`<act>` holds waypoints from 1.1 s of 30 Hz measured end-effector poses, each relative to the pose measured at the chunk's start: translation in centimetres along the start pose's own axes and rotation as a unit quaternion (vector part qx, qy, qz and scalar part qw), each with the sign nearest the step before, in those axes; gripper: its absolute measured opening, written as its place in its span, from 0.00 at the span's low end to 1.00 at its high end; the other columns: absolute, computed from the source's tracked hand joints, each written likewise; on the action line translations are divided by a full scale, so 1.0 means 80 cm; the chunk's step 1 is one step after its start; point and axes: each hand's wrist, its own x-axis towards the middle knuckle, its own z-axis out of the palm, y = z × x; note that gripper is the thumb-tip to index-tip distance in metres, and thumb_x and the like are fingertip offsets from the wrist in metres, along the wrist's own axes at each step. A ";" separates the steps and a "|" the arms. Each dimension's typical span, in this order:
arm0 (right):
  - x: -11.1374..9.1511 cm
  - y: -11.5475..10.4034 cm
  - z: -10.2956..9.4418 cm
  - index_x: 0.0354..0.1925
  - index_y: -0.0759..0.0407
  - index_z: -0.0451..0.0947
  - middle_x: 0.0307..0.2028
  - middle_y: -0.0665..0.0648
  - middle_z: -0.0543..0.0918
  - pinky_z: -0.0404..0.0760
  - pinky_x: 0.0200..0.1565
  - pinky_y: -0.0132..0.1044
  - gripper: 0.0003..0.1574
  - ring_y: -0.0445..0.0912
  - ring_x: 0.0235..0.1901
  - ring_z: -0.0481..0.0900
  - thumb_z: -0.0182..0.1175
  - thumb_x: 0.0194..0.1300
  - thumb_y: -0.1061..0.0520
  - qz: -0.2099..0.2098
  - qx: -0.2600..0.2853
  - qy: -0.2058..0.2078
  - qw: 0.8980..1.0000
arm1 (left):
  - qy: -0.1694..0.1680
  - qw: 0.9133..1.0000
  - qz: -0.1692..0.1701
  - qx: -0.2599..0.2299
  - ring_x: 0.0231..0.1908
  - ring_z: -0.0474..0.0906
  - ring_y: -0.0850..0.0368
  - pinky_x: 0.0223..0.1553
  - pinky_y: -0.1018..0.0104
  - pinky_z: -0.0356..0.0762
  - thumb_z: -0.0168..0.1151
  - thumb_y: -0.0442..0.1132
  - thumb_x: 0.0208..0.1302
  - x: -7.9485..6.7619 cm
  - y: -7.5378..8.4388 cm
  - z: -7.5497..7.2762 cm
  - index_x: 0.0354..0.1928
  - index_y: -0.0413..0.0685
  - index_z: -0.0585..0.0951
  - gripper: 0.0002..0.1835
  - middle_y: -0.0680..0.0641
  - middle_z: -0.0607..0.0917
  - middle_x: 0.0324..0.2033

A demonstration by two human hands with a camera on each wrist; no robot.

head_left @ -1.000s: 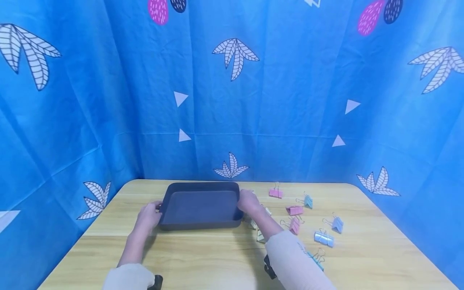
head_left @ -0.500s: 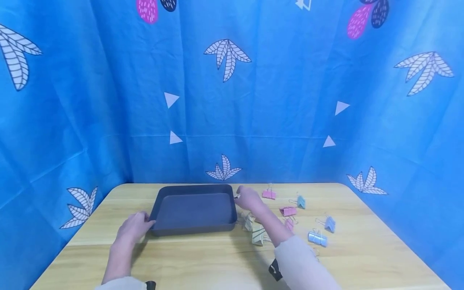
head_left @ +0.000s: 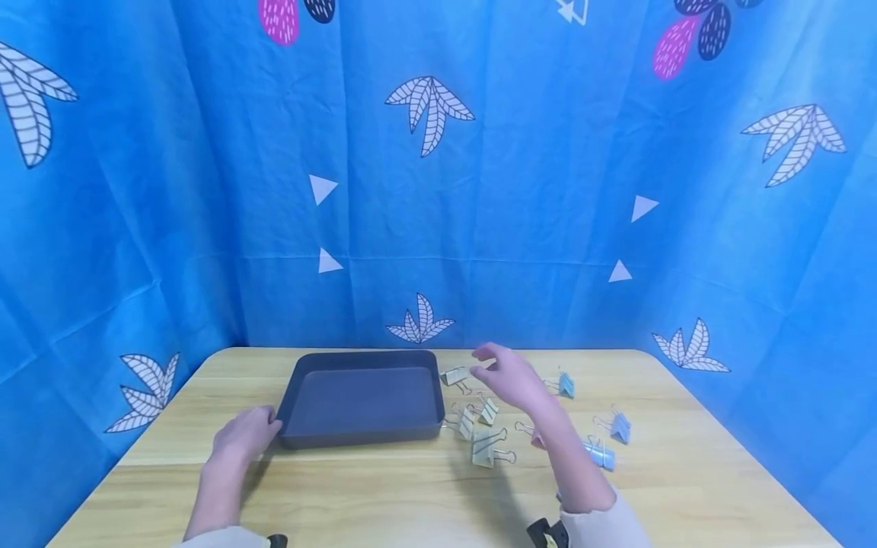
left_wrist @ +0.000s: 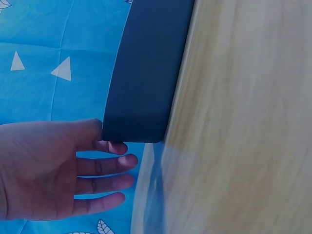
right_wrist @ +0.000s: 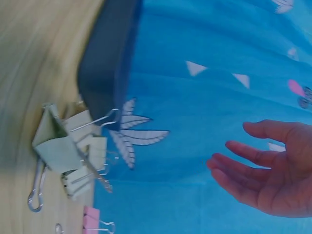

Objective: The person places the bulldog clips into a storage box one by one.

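A dark grey rectangular tray point(head_left: 363, 439) lies flat on the wooden table, left of centre. At its front left corner, my left hand point(head_left: 243, 435) pinches the wall. The left wrist view shows that thumb at the rim, the index finger against the outside and the other fingers straight. My right hand point(head_left: 514, 377) hovers to the right of the tray, holding nothing, with loosely bent, spread fingers. Below and beside it lie several pale yellow binder clips point(head_left: 484, 449). A pink binder clip point(right_wrist: 91, 219) shows in the right wrist view; in the head view my right arm hides some pink clips.
Farther right on the table point(head_left: 384, 495) lie a teal binder clip point(head_left: 566, 385), a blue binder clip point(head_left: 620, 428) and a light blue one point(head_left: 599, 455) beside my right forearm. A blue patterned curtain point(head_left: 548, 213) hangs behind and along both sides.
My right hand has let go of the tray's right side and moved right and up, uncovering pale yellow clips. The left hand stays at the tray's left side. The head view has shifted slightly.
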 end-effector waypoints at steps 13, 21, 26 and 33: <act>-0.027 0.009 -0.023 0.51 0.59 0.75 0.47 0.55 0.78 0.77 0.45 0.45 0.18 0.50 0.46 0.76 0.58 0.63 0.56 -0.011 0.026 0.017 0.999 | -0.007 1.000 0.002 0.019 0.52 0.64 0.28 0.47 0.37 0.66 0.49 0.35 0.66 0.008 0.014 0.004 0.56 0.24 0.67 0.22 0.25 0.69 0.53; -0.033 0.017 -0.033 0.48 0.60 0.76 0.41 0.53 0.80 0.77 0.43 0.44 0.15 0.49 0.42 0.77 0.58 0.62 0.59 -0.033 0.000 -0.007 0.999 | -0.004 1.000 -0.003 0.014 0.51 0.66 0.29 0.46 0.39 0.67 0.49 0.35 0.67 0.008 0.013 0.004 0.55 0.27 0.70 0.20 0.26 0.72 0.50; -0.036 0.028 -0.033 0.45 0.63 0.77 0.36 0.55 0.80 0.77 0.42 0.46 0.13 0.50 0.38 0.78 0.59 0.60 0.62 -0.017 -0.045 -0.049 0.998 | -0.004 1.000 -0.002 0.015 0.34 0.73 0.41 0.33 0.50 0.71 0.49 0.39 0.67 0.003 0.004 0.002 0.36 0.36 0.75 0.11 0.37 0.77 0.30; -0.036 0.052 -0.017 0.35 0.63 0.77 0.24 0.54 0.77 0.78 0.27 0.39 0.05 0.47 0.20 0.76 0.59 0.59 0.62 0.065 -0.095 -0.163 0.980 | -0.019 1.000 -0.011 0.018 0.46 0.70 0.30 0.42 0.41 0.69 0.48 0.37 0.67 0.003 0.001 0.003 0.52 0.27 0.71 0.19 0.27 0.74 0.47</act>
